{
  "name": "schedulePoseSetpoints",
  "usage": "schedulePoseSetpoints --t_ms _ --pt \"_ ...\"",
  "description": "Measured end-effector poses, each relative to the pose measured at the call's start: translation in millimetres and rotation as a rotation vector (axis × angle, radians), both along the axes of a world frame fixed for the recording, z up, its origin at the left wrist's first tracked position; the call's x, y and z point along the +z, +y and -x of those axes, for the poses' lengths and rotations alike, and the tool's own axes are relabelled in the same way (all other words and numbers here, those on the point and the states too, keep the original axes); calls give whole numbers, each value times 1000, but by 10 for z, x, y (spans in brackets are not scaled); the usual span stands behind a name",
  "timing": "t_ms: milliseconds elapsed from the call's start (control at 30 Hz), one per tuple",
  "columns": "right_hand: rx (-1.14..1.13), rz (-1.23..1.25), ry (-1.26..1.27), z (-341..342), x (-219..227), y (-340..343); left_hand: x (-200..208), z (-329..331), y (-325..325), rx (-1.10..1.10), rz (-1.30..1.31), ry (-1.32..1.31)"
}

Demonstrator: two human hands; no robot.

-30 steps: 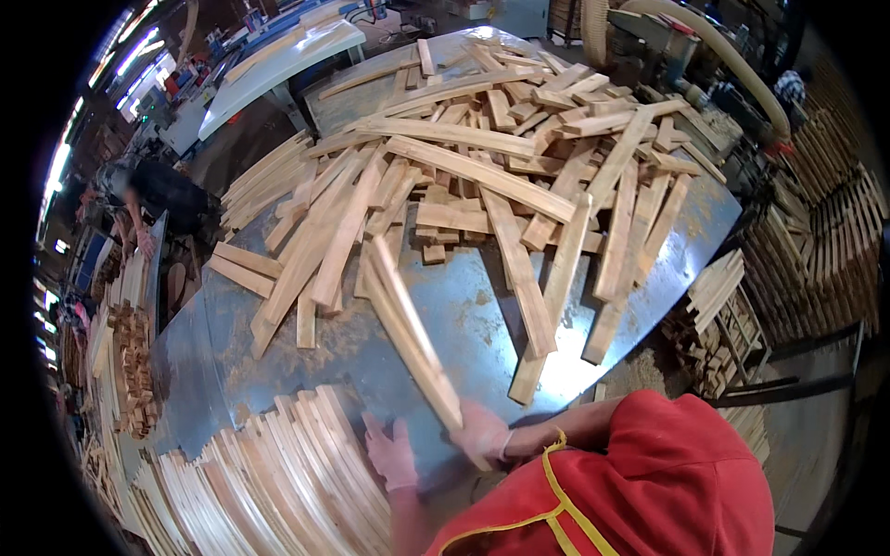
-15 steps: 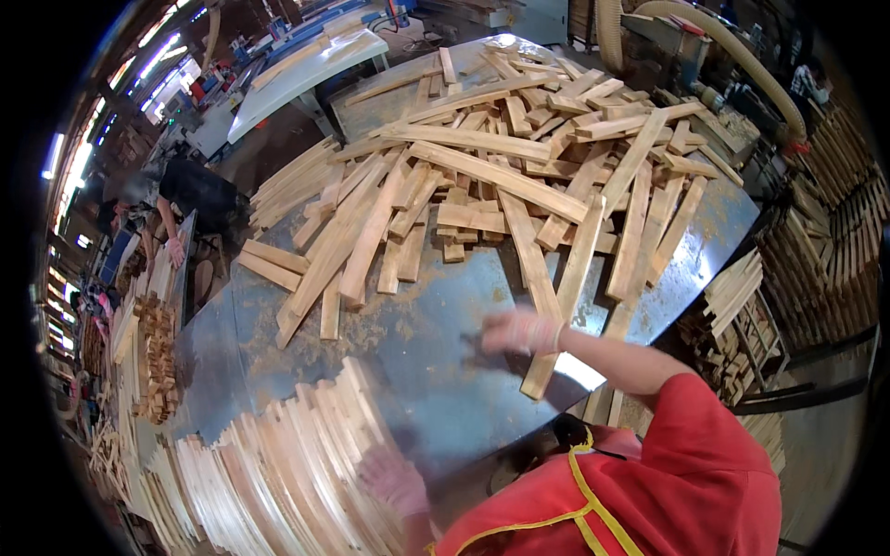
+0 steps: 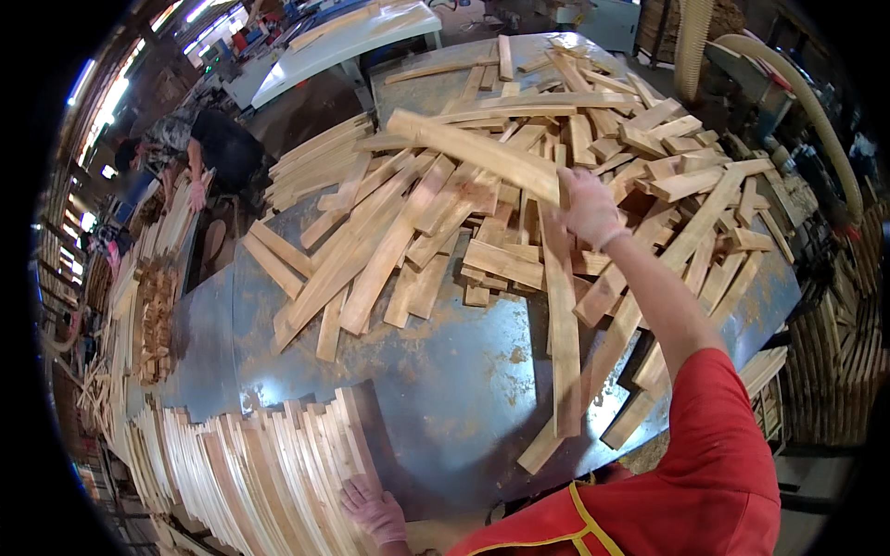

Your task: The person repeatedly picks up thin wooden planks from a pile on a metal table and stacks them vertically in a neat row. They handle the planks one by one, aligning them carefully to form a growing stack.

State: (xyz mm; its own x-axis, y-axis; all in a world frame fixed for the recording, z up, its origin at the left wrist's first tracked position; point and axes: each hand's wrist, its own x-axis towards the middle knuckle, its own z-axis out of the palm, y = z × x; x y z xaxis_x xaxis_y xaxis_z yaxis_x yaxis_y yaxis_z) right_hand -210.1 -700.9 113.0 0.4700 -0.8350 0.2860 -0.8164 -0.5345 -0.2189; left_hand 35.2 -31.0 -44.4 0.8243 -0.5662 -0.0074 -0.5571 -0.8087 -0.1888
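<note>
My right hand (image 3: pixel 593 211), in a pale glove, reaches over the heap and grips one end of a wooden board (image 3: pixel 477 153). The board slants away to the far left, raised above other pieces. Loose boards (image 3: pixel 501 262) of varied lengths lie crossed beneath and around it. At the near left, my left hand (image 3: pixel 374 512), also gloved, rests with fingers stretched out against the last board of a tight row of slats (image 3: pixel 269 468). These slats stand side by side on the metal table (image 3: pixel 436 398).
Sawdust is scattered over the table. Beyond its left side, a co-worker (image 3: pixel 199 148) bends over more boards. A stack of short blocks (image 3: pixel 155 320) sits at the left edge. A white-topped table (image 3: pixel 348 51) and a ribbed hose (image 3: pixel 816 102) are at the back.
My right hand has moved from the near table up to the heap and taken hold of a board, now raised. My left hand stays at the row. The view has shifted.
</note>
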Motion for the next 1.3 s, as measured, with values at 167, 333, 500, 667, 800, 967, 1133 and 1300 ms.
schedulePoseSetpoints --t_ms 167,333,500,667,800,967,1133,1300 --pt "-176 -132 184 -313 -52 -941 61 0 -106 9 -13 10" --pt "-22 -327 391 -349 104 -859 55 -16 -51 -7 52 27" --pt "-83 -514 -99 85 89 355 109 -22 -138 -37 -3 12" --pt "17 -686 -597 500 -212 2136 176 23 -65 5 16 49" --pt "-11 -983 -689 441 -994 3750 341 33 -185 -14 99 121" --pt "123 -1378 -530 -324 -1210 5474 418 -29 -147 -83 223 273" --pt "956 -1248 34 -748 -1161 5757 529 181 -155 -246 18 206" --pt "41 -832 -354 205 -733 4072 495 271 -60 -283 41 169"
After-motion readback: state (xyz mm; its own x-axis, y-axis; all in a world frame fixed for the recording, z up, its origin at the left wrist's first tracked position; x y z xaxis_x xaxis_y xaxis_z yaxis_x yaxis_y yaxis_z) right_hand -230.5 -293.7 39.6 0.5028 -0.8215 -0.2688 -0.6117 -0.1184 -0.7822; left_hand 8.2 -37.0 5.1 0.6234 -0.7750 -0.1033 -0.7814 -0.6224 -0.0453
